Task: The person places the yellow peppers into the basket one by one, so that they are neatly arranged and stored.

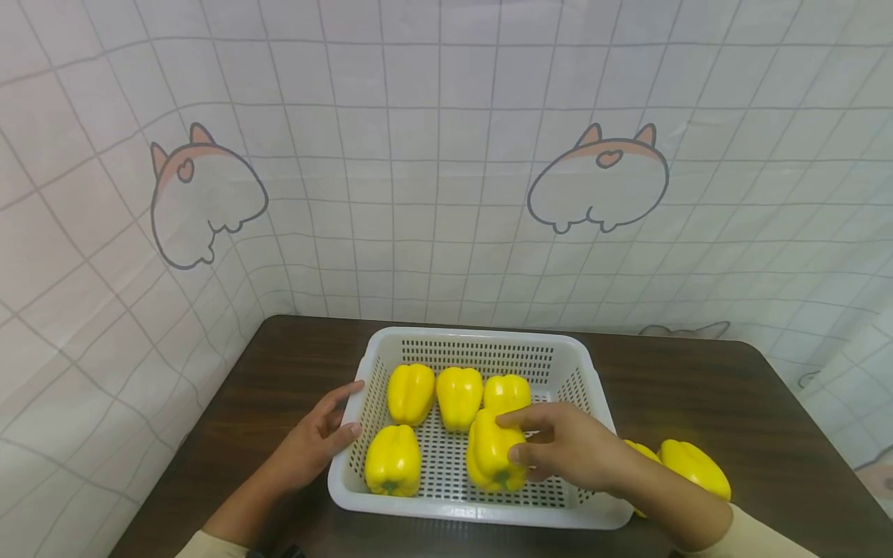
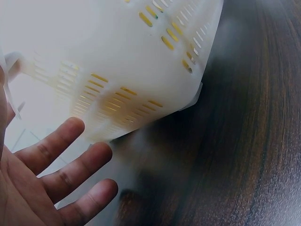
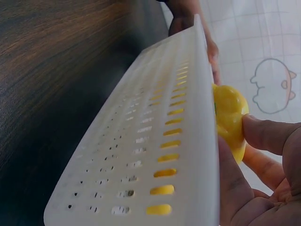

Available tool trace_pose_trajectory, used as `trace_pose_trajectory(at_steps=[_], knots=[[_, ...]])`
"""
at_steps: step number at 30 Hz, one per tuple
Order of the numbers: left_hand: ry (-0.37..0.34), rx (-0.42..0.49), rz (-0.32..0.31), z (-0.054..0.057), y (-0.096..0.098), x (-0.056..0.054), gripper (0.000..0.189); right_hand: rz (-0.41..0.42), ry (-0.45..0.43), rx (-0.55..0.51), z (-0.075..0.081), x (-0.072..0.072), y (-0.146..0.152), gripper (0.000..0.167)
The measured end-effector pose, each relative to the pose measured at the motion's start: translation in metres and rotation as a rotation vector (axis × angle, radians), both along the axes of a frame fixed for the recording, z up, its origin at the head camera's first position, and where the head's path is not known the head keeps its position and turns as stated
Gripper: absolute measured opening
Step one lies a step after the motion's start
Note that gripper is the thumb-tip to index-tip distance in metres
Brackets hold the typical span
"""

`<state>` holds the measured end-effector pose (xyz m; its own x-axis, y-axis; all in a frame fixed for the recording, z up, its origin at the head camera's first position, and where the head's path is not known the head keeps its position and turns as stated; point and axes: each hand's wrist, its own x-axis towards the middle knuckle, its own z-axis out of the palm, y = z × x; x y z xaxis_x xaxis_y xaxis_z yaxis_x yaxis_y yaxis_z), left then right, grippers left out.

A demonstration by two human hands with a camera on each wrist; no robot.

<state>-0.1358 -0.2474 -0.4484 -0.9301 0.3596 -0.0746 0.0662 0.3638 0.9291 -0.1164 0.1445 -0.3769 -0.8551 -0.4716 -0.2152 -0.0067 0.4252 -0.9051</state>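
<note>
A white perforated plastic basket (image 1: pixel 481 511) holds several yellow bell peppers. My right hand (image 1: pixel 575 449) reaches over its front right part and grips a yellow bell pepper (image 1: pixel 488 457) between thumb and fingers. In the right wrist view, this bell pepper (image 3: pixel 230 110) shows above the basket's rim, with the thumb against its side. My left hand (image 1: pixel 317 438) is at the basket's left side, thumb and index fingertips right at the rim. The left wrist view shows three of its fingers (image 2: pixel 77 174) extended and spread beside the basket wall (image 2: pixel 117 47).
Inside the basket, three bell peppers stand in a back row, including one at the left (image 1: pixel 410 395); another bell pepper (image 1: pixel 393 461) sits front left. Two more, one partly hidden by the right forearm, lie right of the basket, the outer bell pepper (image 1: pixel 694 467) on the dark wooden table (image 1: pixel 698 387).
</note>
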Motion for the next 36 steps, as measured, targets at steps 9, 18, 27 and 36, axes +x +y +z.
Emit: trace_pose_trajectory(at_steps=[9, 18, 27, 36], knots=[[0.001, -0.001, 0.007, 0.000, 0.000, 0.001, 0.068, 0.022, 0.004, 0.019, -0.007, -0.002, -0.012, 0.044], [-0.006, 0.011, 0.004, 0.000, 0.000, 0.001, 0.070, 0.027, -0.006, 0.013, -0.009, 0.000, -0.023, 0.043], [0.029, 0.031, -0.018, -0.002, -0.001, 0.000, 0.070, 0.018, -0.035, 0.036, -0.013, -0.001, -0.035, 0.042], [0.029, 0.044, -0.031, -0.002, -0.001, 0.000, 0.070, 0.001, -0.030, 0.067, -0.018, -0.001, -0.046, 0.040]])
